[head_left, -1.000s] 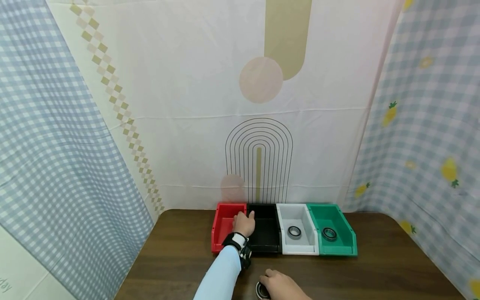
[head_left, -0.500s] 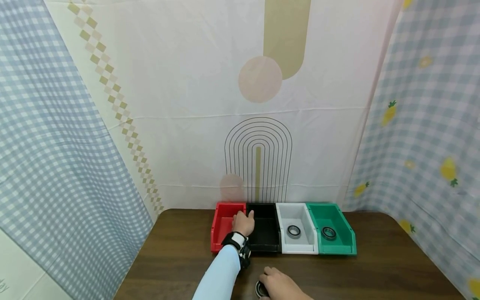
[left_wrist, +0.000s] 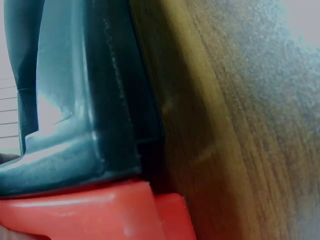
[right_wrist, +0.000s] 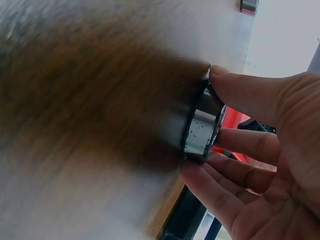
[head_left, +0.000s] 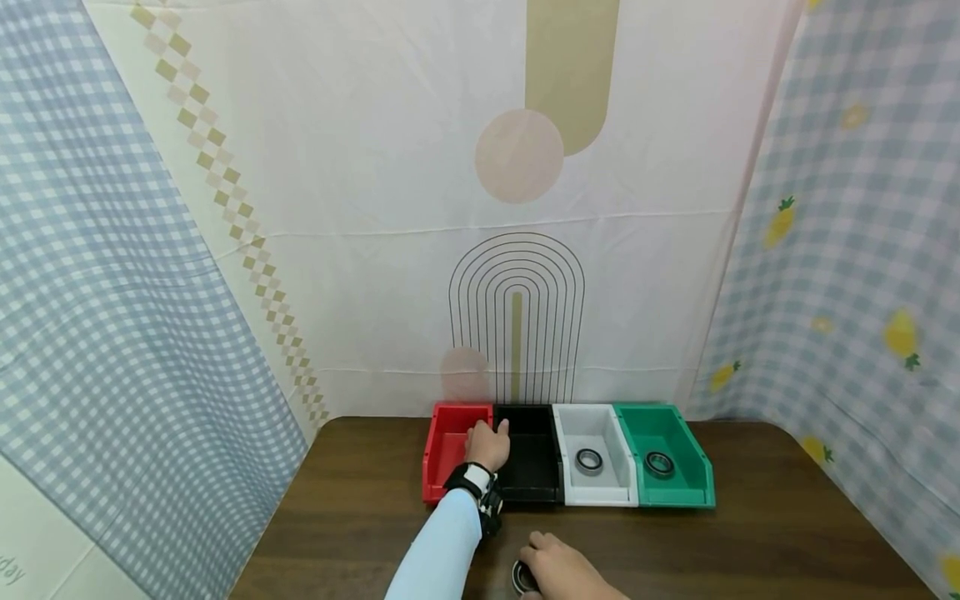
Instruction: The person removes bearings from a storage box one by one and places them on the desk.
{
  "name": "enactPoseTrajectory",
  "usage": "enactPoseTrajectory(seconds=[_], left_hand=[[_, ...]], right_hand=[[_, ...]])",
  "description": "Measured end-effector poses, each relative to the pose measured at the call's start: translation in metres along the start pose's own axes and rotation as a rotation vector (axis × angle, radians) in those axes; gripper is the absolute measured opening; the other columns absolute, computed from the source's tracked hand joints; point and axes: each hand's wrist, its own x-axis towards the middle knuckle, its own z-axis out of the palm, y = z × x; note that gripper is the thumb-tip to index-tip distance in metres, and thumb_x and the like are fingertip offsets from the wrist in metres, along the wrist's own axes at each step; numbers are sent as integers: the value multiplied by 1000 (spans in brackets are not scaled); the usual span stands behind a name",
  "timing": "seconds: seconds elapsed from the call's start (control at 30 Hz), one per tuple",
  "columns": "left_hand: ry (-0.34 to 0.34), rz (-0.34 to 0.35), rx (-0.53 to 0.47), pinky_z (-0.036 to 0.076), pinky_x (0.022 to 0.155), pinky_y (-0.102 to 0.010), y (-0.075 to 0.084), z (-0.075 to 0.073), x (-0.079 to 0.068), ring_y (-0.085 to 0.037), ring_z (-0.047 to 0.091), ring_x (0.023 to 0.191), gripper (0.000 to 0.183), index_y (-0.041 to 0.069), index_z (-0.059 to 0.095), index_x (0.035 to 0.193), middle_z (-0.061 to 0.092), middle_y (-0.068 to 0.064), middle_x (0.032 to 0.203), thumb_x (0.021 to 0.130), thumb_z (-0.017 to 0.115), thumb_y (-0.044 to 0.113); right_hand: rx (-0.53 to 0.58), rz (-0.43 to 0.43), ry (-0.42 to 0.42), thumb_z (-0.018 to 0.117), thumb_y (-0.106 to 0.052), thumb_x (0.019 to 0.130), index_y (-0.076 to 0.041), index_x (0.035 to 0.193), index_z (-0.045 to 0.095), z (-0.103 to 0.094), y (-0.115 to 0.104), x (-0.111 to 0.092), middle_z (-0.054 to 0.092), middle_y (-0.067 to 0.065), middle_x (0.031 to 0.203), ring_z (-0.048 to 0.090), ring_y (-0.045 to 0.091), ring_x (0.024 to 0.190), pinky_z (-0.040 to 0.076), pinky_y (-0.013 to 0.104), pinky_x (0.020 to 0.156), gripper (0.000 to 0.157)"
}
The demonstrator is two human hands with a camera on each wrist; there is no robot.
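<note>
A red bin (head_left: pixel 447 454), a black bin (head_left: pixel 534 467), a white bin (head_left: pixel 600 433) and a green bin (head_left: pixel 660 429) stand side by side in a row. My left hand (head_left: pixel 487 446) straddles the adjoining walls of the red and black bins and grips them, fingers on the red side, thumb on the black. Most of that hand is out of the left wrist view. My right hand (right_wrist: pixel 270 145) holds a ball bearing (right_wrist: pixel 202 122) between thumb and fingertips, close over the wooden table in front of the bins. Ball bearings also lie in the white bin and the green bin.
The wooden table (head_left: pixel 360 517) extends on both sides of the bins. Behind it hangs a patterned cloth (head_left: pixel 375 292), with checked cloths at left and right. At the top of the right wrist view sits a small shiny metal piece (right_wrist: pixel 248 6).
Both hands stay where they were, the left on the bin walls and the right on the bearing. Only the head view shifts slightly.
</note>
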Motion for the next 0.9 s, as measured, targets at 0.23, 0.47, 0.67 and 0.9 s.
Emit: enactPoseTrajectory(seconds=[0.23, 0.47, 0.67, 0.9], left_hand=[[14, 6, 112, 52, 108, -60, 1, 3, 5, -46, 64, 127, 57, -8, 58, 142, 66, -26, 139, 111, 55, 39], [123, 41, 231, 59, 91, -57, 7, 9, 4, -41, 72, 104, 44, -3, 70, 117, 74, -21, 114, 109, 58, 38], [125, 55, 249, 58, 91, -60, 11, 8, 0, -45, 71, 104, 47, -3, 72, 111, 74, -24, 114, 111, 52, 40], [117, 105, 210, 54, 97, -62, 5, -7, -4, -47, 68, 108, 51, -7, 69, 117, 71, -27, 118, 111, 50, 40]], right_hand=[[8, 37, -17, 86, -38, 89, -9, 110, 77, -16, -14, -8, 60, -3, 92, 55, 8, 81, 53, 31, 71, 37], [100, 78, -47, 85, -45, 90, -10, 123, 76, -30, -14, -14, 69, -1, 103, 65, 9, 90, 58, 32, 80, 49], [138, 87, 93, 79, -48, 94, -7, 130, 73, -47, 6, -27, 72, -2, 105, 66, 6, 90, 58, 35, 78, 55], [68, 171, 289, 79, -38, 96, -5, 129, 74, -70, 37, -45, 77, 8, 121, 73, 27, 111, 61, 51, 94, 46]])
